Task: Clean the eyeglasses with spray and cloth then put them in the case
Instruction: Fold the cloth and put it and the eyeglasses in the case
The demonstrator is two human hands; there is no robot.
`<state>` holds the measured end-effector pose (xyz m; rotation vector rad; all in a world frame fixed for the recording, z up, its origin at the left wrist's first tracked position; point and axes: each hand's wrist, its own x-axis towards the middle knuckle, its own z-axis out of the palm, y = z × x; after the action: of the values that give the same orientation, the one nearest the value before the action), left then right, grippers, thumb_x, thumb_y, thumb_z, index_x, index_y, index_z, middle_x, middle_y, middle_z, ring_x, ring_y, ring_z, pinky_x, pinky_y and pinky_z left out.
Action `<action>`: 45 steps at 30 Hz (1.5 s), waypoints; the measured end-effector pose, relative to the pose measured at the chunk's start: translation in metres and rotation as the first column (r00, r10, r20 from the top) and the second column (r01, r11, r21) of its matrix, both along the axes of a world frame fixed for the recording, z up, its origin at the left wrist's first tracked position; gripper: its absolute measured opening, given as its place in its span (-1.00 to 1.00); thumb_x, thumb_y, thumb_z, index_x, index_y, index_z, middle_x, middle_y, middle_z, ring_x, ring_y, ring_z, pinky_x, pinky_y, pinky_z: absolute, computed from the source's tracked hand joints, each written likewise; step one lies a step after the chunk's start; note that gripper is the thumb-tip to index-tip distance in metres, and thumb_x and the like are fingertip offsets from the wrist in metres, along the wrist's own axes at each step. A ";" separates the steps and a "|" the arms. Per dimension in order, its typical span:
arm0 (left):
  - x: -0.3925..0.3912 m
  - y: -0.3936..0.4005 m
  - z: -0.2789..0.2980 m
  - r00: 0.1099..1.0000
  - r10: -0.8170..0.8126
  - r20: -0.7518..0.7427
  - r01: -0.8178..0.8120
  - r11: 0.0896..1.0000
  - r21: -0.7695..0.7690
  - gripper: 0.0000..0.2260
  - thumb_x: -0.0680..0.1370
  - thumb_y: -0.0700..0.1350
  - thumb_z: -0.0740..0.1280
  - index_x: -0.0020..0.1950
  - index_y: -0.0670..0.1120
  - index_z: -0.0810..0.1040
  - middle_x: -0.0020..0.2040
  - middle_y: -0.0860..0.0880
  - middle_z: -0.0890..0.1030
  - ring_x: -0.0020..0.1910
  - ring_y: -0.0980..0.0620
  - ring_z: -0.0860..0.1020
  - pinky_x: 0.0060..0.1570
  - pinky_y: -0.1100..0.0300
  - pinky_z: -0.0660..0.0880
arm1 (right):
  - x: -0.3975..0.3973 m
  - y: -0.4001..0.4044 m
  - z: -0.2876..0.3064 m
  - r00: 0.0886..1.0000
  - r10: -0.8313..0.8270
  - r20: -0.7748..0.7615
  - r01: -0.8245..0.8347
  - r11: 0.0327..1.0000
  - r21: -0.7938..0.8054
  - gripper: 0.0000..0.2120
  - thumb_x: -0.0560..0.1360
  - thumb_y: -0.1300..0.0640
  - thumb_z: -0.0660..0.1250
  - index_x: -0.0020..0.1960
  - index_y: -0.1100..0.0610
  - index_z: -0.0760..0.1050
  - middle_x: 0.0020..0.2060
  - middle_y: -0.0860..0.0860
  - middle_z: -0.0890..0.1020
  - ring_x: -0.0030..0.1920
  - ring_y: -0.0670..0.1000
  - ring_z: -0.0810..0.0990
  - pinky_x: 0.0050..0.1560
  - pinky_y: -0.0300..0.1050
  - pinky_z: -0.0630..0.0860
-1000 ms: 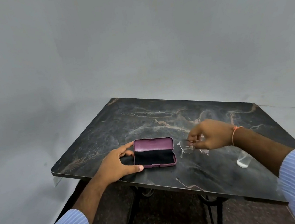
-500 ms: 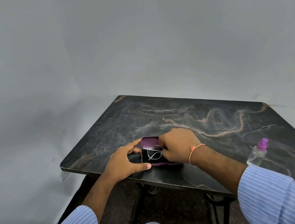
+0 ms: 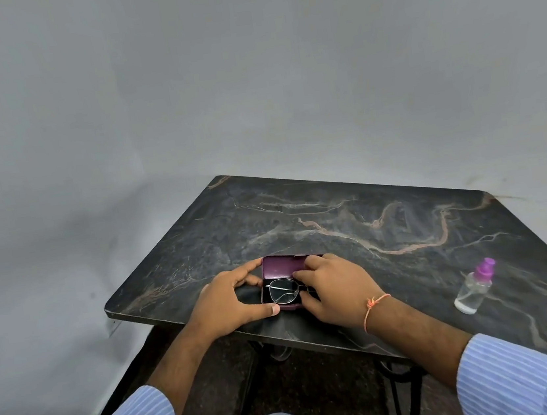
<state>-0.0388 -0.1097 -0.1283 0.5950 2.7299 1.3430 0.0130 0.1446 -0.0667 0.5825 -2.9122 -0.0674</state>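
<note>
Near the tabletop's [image 3: 352, 218] front edge, your left hand [image 3: 228, 302] grips the open case [image 3: 281, 266] while your right hand [image 3: 339, 289] curls over the eyeglasses [image 3: 284, 290] lying inside; the lid likely needs closing next.

One case [image 3: 281, 265], one eyeglasses [image 3: 284, 291], one spray bottle [image 3: 474, 287], two hands.

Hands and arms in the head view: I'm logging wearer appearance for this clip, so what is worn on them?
Both forearms are bare, with light blue, finely striped shirt sleeves pushed up toward the elbows. The right hand has a thin orange thread tied round its wrist. The left hand wears nothing visible: no rings, watch or gloves.
</note>
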 end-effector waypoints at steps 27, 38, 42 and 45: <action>0.012 0.096 0.002 0.991 -0.127 -0.032 0.127 0.992 0.014 -0.34 0.29 0.46 0.62 0.33 0.46 0.49 0.10 0.47 0.74 0.26 0.54 0.59 0.54 -0.02 0.43 | 0.068 0.133 -0.048 0.990 -0.139 -0.017 0.090 0.725 -0.682 -0.23 0.48 -0.18 0.58 0.62 -0.20 0.35 0.44 -0.26 0.51 0.48 -0.20 0.47 0.51 -0.20 0.42; 0.019 0.098 0.001 0.986 -0.093 -0.139 0.093 0.996 -0.004 -0.55 0.37 0.48 0.50 0.19 0.38 0.63 0.14 0.33 0.74 0.28 0.30 0.62 0.39 0.01 0.57 | 0.073 0.130 -0.051 0.989 -0.140 -0.052 0.081 0.797 -0.598 -0.57 0.60 -0.25 0.42 0.45 -0.23 0.61 0.43 -0.28 0.61 0.32 -0.21 0.58 0.39 -0.11 0.53; 0.021 0.100 0.004 0.987 -0.068 -0.143 0.074 0.996 0.041 -0.64 0.47 0.46 0.40 0.16 0.35 0.65 0.15 0.42 0.71 0.25 0.33 0.63 0.30 0.12 0.61 | 0.073 0.130 -0.049 0.988 -0.148 -0.046 0.087 0.772 -0.629 -0.64 0.64 -0.23 0.35 0.40 -0.25 0.64 0.40 -0.29 0.64 0.32 -0.24 0.59 0.39 -0.10 0.54; 0.019 0.100 0.005 0.990 -0.069 -0.120 0.075 0.996 0.049 -0.65 0.44 0.45 0.43 0.13 0.34 0.67 0.12 0.40 0.72 0.22 0.30 0.64 0.29 0.12 0.60 | 0.072 0.131 -0.048 0.990 -0.135 -0.032 0.077 0.728 -0.681 -0.64 0.60 -0.21 0.41 0.37 -0.24 0.66 0.37 -0.28 0.66 0.36 -0.26 0.60 0.43 -0.07 0.53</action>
<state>-0.0194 -0.0094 -0.1237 0.7936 2.7409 1.4115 0.0850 0.2760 -0.1149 0.2636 -2.5977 0.9065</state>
